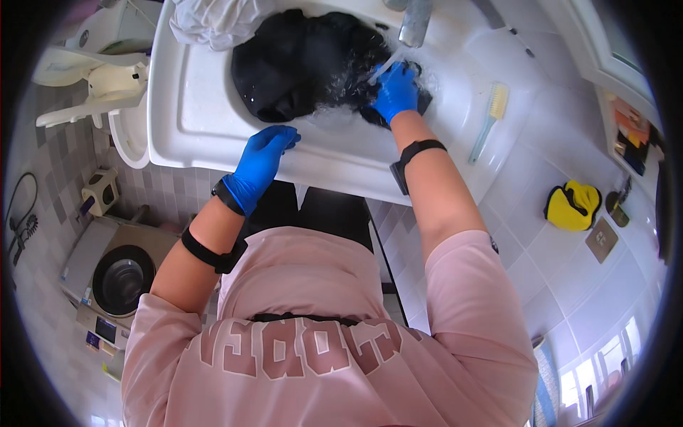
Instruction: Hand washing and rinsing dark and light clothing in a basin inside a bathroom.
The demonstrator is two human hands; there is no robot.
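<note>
A soaked black garment lies in water in the basin of a white sink. Over its right part is my right hand in a blue rubber glove, the fingers closed on the wet cloth. Water streams from the metal faucet onto the cloth by that hand, and splashes and foam surround it. My left hand, gloved in blue too, is at the sink's front rim, apart from the garment. Its fingers are curled together with nothing visible in them.
White cloth is heaped on the sink's back left corner. A brush with a pale handle lies on the right ledge. Yellow-and-black gloves or cloth hang on the right wall. A washing machine and white plastic chair stand left.
</note>
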